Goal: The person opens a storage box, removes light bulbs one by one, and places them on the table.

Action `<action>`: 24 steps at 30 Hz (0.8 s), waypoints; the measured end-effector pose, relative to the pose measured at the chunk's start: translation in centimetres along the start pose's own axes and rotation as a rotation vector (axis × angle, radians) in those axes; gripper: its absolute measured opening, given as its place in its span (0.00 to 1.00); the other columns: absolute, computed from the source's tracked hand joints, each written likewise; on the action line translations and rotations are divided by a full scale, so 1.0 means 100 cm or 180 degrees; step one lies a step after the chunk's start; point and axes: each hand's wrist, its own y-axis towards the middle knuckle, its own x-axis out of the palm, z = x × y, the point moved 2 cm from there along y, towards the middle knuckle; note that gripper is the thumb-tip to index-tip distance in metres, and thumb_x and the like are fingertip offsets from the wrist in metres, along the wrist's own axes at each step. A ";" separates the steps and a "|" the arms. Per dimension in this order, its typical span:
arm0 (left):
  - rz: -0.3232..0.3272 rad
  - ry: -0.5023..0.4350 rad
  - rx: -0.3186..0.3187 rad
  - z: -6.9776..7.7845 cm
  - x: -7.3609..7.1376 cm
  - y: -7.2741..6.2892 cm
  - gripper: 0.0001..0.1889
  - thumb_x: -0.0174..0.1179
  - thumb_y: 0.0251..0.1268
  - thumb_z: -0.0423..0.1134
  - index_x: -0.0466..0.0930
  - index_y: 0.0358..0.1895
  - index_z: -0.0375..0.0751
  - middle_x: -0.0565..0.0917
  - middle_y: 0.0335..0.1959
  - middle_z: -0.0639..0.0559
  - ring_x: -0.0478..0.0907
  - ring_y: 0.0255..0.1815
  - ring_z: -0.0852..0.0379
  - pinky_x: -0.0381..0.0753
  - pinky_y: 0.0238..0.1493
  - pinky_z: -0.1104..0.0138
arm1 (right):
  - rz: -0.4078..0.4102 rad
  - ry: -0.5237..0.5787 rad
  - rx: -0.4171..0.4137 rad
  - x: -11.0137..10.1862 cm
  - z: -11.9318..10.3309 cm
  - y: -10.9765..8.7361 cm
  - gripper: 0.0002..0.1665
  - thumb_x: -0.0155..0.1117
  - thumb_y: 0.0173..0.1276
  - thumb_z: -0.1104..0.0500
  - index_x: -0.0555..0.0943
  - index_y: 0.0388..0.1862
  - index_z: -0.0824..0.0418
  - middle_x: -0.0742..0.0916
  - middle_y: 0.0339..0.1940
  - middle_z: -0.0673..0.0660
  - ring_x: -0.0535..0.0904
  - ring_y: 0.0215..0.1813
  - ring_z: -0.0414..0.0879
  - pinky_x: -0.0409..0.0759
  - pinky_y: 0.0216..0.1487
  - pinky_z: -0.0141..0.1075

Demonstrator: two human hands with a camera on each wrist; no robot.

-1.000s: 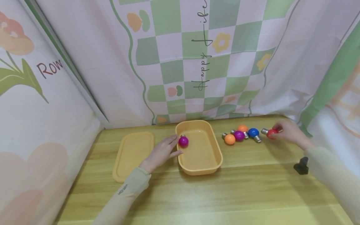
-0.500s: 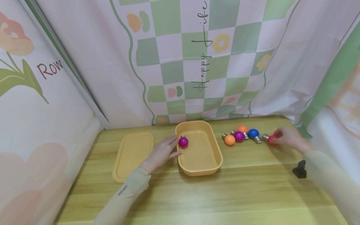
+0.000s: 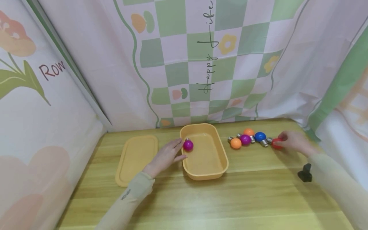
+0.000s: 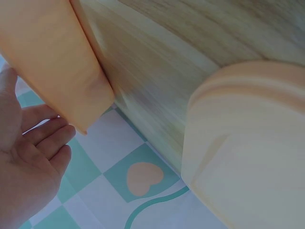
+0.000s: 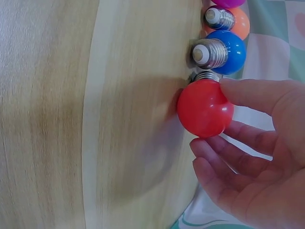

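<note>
In the head view my right hand (image 3: 294,142) holds a red light bulb (image 5: 205,109) on the table, thumb on one side and fingertips on the other. Its metal screw base points left, right at the base of a blue bulb (image 3: 260,136). Beyond the blue one lie a purple bulb (image 3: 245,139) and two orange bulbs, the nearer orange bulb (image 3: 236,143) at the left end. My left hand (image 3: 165,156) rests at the left rim of a yellow-orange box (image 3: 221,150), fingers relaxed. Inside the box, by that rim, sits another purple bulb (image 3: 188,145).
A matching flat lid (image 3: 136,159) lies left of the box, beneath the left forearm's side. A small black object (image 3: 305,174) stands on the wooden table (image 3: 201,204) beside the right sleeve. A patterned curtain (image 3: 198,64) hangs behind the table's far edge.
My right hand has lowered the red bulb toward me and shifted it left, up against the blue bulb's base. My left hand stays at the box rim.
</note>
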 end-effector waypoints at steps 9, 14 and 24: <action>0.0042 0.0038 0.0016 0.000 -0.001 0.000 0.34 0.64 0.63 0.53 0.74 0.64 0.29 0.79 0.62 0.31 0.80 0.61 0.38 0.80 0.65 0.53 | -0.0076 0.0018 0.0044 -0.002 0.002 0.002 0.35 0.70 0.63 0.49 0.75 0.50 0.82 0.84 0.43 0.77 0.81 0.41 0.65 0.82 0.43 0.59; 0.0011 0.0049 0.0009 -0.001 0.000 -0.001 0.34 0.64 0.64 0.53 0.74 0.64 0.29 0.79 0.62 0.31 0.80 0.61 0.38 0.80 0.65 0.54 | -0.0087 0.0002 0.0008 -0.005 0.000 0.003 0.35 0.71 0.62 0.50 0.76 0.49 0.82 0.85 0.40 0.75 0.82 0.39 0.63 0.82 0.43 0.58; -0.0043 0.0097 -0.0012 0.000 -0.001 0.000 0.34 0.62 0.65 0.54 0.74 0.65 0.29 0.78 0.63 0.32 0.79 0.62 0.39 0.80 0.66 0.55 | -0.0022 -0.0012 -0.0053 -0.007 -0.001 0.004 0.32 0.72 0.60 0.53 0.77 0.47 0.81 0.85 0.40 0.76 0.82 0.40 0.64 0.83 0.43 0.59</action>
